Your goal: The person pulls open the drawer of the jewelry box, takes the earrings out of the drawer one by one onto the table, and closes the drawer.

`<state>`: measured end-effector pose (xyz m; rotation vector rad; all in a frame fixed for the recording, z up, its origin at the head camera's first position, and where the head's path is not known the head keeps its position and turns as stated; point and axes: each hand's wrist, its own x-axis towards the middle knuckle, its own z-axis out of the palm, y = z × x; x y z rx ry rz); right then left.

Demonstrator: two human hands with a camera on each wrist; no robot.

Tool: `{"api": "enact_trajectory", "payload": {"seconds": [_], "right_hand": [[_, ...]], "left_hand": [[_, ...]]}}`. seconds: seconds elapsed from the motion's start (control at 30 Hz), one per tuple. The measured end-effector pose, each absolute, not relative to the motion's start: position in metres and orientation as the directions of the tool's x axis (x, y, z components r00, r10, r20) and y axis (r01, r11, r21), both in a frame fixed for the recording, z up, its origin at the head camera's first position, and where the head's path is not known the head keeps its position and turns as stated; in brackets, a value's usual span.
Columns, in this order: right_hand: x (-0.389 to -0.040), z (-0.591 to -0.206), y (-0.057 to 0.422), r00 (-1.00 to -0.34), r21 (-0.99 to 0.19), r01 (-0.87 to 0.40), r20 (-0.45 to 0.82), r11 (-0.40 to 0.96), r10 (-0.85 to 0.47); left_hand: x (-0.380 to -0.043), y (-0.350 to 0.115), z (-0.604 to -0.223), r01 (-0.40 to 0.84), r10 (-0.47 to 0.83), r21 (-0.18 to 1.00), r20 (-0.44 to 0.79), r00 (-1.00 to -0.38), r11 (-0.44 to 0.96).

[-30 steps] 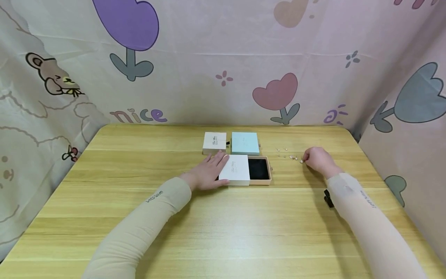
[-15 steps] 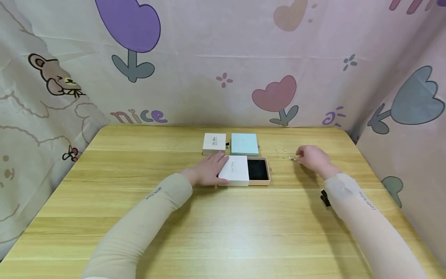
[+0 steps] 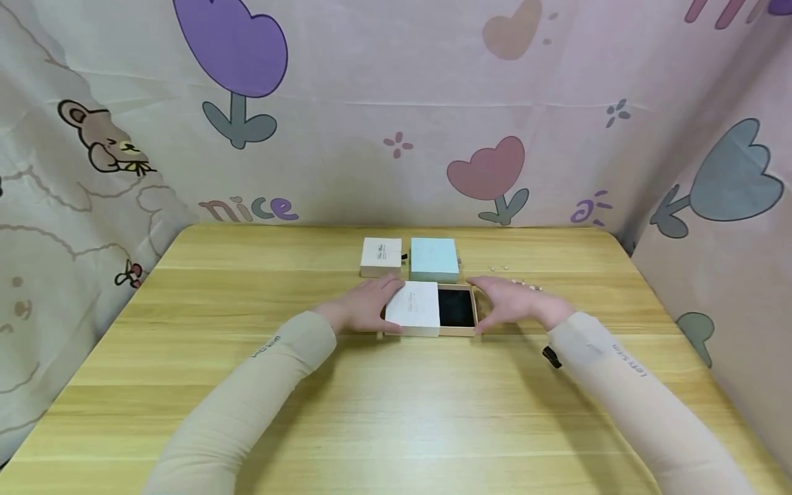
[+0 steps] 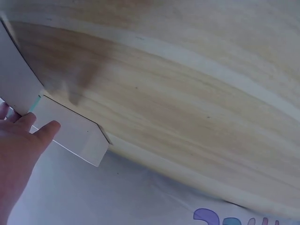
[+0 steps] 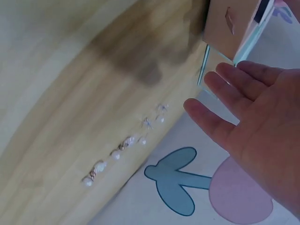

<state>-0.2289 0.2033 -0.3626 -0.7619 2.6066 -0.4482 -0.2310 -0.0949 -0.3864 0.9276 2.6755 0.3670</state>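
Observation:
A white slide-out jewelry box (image 3: 413,306) lies on the table, its drawer (image 3: 456,309) pulled out to the right. Black padding lines the drawer. My left hand (image 3: 365,306) grips the left end of the sleeve, thumb at the front and fingers at the back. At the drawer's right end, my right hand (image 3: 516,302) has its thumb near the front corner and its fingers near the back one. Those fingers look straight in the right wrist view; contact with the drawer cannot be made out. Small pearl-like earrings (image 5: 100,166) lie beside the right hand.
Behind the open box stand a small cream box (image 3: 381,257) and a light blue box (image 3: 434,258), close together. More small earrings (image 3: 506,267) lie right of the blue box. A printed curtain (image 3: 346,137) hangs along the table's back edge.
My right hand has left the earrings and moved left to the drawer's end, its fingers spreading. The white box has shifted slightly toward me; my left hand has stayed at its left end.

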Motion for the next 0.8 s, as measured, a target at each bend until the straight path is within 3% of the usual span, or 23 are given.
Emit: {"api": "enact_trajectory", "payload": {"seconds": [0.33, 0.8], "right_hand": [[-0.2288, -0.3666, 0.2015, -0.776, -0.392, -0.463, -0.254, 0.795, -0.577], [-0.2295, -0.3680, 0.2005, -0.781, -0.386, -0.473, -0.233, 0.792, -0.579]], "left_hand": [[-0.2326, -0.0945, -0.3868, 0.518, 0.614, 0.383, -0.189, -0.766, 0.765], [-0.2329, -0.0914, -0.3830, 0.510, 0.604, 0.363, -0.222, -0.766, 0.780]]}}
